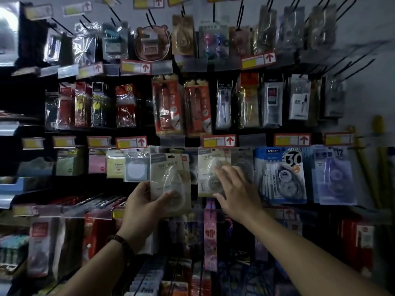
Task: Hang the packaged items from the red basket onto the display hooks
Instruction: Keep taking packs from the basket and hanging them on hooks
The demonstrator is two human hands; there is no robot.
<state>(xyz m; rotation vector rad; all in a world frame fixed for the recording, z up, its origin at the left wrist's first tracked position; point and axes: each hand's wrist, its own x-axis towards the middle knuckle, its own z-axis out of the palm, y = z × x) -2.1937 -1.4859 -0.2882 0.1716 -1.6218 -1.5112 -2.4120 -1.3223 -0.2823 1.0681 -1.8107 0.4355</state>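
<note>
My left hand [143, 207] grips a beige blister pack of correction tape [170, 180] by its lower left edge, held upright in front of the display wall. Just to its right hangs a matching beige pack [208, 174] on a hook. My right hand [236, 190] is spread flat with straight fingers over the lower right of that hanging pack, thumb under its bottom edge. The red basket is out of view.
Rows of hooks carry packaged stationery, with yellow-and-red price tags [219, 141] under each row. Blue correction-tape packs [282, 176] hang right of my right hand, sticky-note packs [115, 166] hang to the left. Several bare hooks [361, 60] stick out at upper right.
</note>
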